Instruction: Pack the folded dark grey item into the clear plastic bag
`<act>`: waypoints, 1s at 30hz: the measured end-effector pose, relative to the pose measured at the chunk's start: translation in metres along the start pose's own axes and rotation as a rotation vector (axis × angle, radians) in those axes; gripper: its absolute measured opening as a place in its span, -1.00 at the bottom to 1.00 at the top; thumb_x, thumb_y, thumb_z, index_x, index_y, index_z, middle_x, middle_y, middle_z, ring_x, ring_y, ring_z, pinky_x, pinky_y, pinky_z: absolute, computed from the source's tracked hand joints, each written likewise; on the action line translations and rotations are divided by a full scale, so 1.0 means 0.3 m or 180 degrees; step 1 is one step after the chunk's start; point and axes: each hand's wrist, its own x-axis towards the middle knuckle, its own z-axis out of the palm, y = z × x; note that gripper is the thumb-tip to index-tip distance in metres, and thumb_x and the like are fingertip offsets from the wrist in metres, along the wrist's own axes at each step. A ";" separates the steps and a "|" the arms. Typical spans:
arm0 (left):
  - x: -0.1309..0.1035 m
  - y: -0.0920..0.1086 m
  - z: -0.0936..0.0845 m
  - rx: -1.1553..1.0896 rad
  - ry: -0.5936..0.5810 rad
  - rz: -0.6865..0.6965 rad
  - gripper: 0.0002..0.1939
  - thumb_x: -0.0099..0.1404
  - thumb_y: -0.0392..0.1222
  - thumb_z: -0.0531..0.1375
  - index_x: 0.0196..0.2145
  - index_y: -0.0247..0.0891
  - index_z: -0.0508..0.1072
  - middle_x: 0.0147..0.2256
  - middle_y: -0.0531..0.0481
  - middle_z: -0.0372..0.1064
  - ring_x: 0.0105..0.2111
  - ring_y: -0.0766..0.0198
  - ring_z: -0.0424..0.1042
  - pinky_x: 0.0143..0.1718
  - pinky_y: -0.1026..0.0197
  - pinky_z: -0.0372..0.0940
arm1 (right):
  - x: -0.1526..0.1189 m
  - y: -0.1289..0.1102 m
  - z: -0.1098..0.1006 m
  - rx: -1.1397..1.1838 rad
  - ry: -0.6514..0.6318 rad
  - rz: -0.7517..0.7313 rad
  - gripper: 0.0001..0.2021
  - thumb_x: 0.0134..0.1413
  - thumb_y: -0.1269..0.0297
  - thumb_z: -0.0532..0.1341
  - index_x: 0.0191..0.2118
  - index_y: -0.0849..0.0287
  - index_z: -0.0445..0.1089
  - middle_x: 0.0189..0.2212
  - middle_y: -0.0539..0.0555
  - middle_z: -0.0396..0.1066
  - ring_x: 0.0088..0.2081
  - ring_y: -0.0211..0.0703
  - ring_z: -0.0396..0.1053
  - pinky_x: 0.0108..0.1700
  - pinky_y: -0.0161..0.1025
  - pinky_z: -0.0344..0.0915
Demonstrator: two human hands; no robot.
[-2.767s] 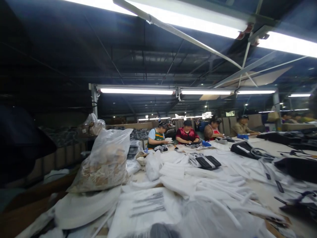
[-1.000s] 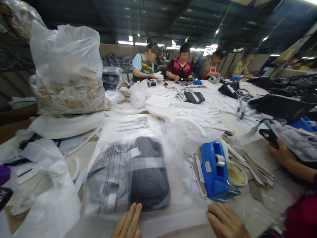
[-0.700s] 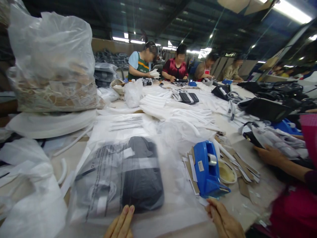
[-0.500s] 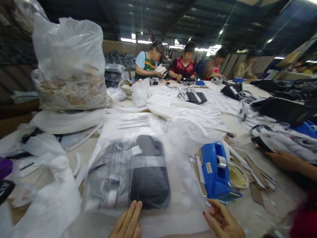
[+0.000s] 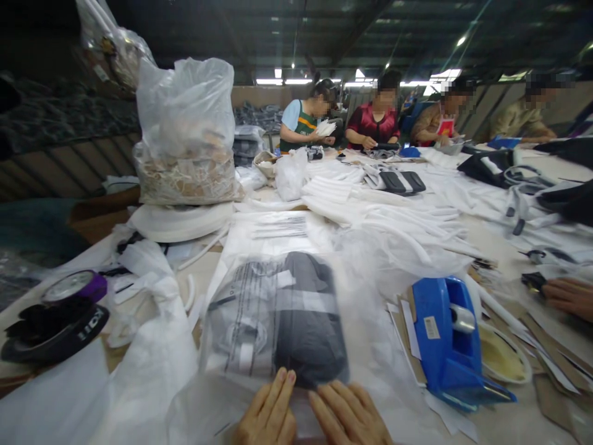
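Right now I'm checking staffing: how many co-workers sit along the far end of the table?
4: one in a green apron, one in a red top, one in a red apron, one in tan at far right. Others may be hidden.

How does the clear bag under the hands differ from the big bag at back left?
The flat bag lies flat on the table, printed with black text, holding one dark folded item; both hands press its near edge. The tall bag stands upright and bulging, unprinted, its lower part full of tan and white scraps, untouched. Both are translucent plastic.
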 end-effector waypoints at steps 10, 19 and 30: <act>0.050 -0.062 -0.057 -0.0384 -0.0293 0.0062 -0.64 0.33 -0.46 -0.12 -0.46 -0.33 0.39 -0.27 -0.07 0.50 -0.17 0.29 0.45 0.16 0.15 0.03 | 0.000 0.020 0.047 0.0319 0.0139 0.0144 -0.65 0.23 0.55 -0.10 -0.35 0.21 0.40 -0.40 0.01 0.53 -0.35 -0.25 0.48 -0.28 -0.40 0.35; 0.098 -0.107 -0.055 -0.1349 -0.0664 -0.0555 -0.64 0.35 -0.42 -0.17 -0.47 -0.32 0.33 -0.45 -0.02 0.38 -0.34 0.30 0.38 -0.27 0.25 0.28 | 0.041 0.058 0.033 0.1042 -0.1144 0.1004 -0.68 0.22 0.46 -0.04 -0.48 0.14 0.34 -0.55 -0.04 0.39 -0.52 -0.28 0.34 -0.49 -0.37 0.16; 0.169 -0.129 -0.023 -0.1471 -0.1342 -0.1098 -0.74 0.15 -0.57 -0.03 -0.54 -0.26 0.15 -0.53 0.04 0.17 -0.51 0.30 0.14 -0.54 0.25 -0.02 | 0.165 0.131 0.050 0.1413 -0.3015 0.2286 -0.76 0.20 0.31 0.12 -0.50 0.18 0.34 -0.52 -0.04 0.40 -0.46 -0.27 0.31 -0.43 -0.33 0.00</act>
